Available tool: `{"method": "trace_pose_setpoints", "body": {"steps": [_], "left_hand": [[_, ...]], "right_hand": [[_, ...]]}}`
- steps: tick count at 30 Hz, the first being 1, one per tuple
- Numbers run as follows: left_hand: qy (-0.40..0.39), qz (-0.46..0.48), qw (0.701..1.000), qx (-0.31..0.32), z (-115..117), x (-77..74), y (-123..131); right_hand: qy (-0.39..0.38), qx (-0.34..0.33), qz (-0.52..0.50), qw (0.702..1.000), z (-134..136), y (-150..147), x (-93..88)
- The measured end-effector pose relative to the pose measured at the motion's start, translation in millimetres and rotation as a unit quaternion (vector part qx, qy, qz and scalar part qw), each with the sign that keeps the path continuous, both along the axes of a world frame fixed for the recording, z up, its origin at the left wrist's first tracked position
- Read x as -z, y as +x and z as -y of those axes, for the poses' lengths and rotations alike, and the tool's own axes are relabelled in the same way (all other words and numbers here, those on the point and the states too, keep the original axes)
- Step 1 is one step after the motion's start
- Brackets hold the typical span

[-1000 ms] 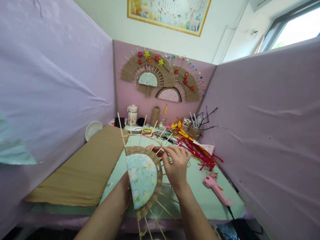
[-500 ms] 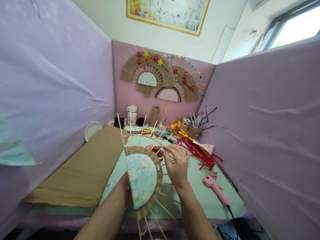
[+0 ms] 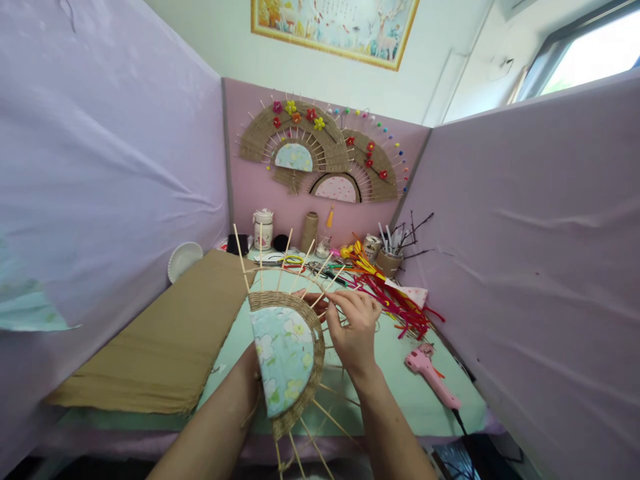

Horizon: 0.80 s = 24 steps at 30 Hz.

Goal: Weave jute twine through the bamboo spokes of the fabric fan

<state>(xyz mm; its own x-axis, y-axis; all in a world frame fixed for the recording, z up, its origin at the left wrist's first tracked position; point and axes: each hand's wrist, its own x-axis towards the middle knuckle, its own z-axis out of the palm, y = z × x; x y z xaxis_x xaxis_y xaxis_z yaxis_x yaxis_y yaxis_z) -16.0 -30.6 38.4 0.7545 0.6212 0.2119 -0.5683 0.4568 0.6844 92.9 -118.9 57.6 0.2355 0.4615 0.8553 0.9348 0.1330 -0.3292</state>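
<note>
A half-round fan stands tilted in front of me, with blue floral cloth at its centre, a woven twine band around that and bare sticks fanning outward. My left hand is mostly hidden behind it; a few curled fingers show between the sticks, supporting the fan from the back. At the upper right sticks, my right hand is closed, thumb and forefinger pinching a thin strand of twine that runs across the stick ends.
Brown cardboard covers the table's left side. A pink glue gun lies at right, its cable over the edge. Red and yellow pipe cleaners, a twine spool and a pot of twigs sit farther back. Finished fans hang behind.
Almost nothing differs. Both hands and the fan keep their places, and the view has shifted very slightly.
</note>
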Motion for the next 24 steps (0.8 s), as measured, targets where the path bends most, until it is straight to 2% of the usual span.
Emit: {"method": "trace_pose_setpoints", "body": {"steps": [3, 8, 15, 24], "left_hand": [[-0.004, -0.014, 1.0, 0.021, 2, -1.1, 0], [0.004, -0.009, 1.0, 0.015, 5, -6.6, 0], [-0.015, -0.013, 1.0, 0.01, -5, 1.0, 4], [-0.007, 0.002, 1.0, 0.03, -1, -2.5, 0]], "right_hand": [[-0.003, 0.002, 0.003, 1.0, 0, -1, -0.4], [-0.006, -0.003, -0.004, 1.0, 0, -1, -1.1], [0.01, 0.003, -0.013, 1.0, 0, 0, 0.4], [-0.005, -0.001, -0.004, 1.0, 0, -1, -0.6]]}}
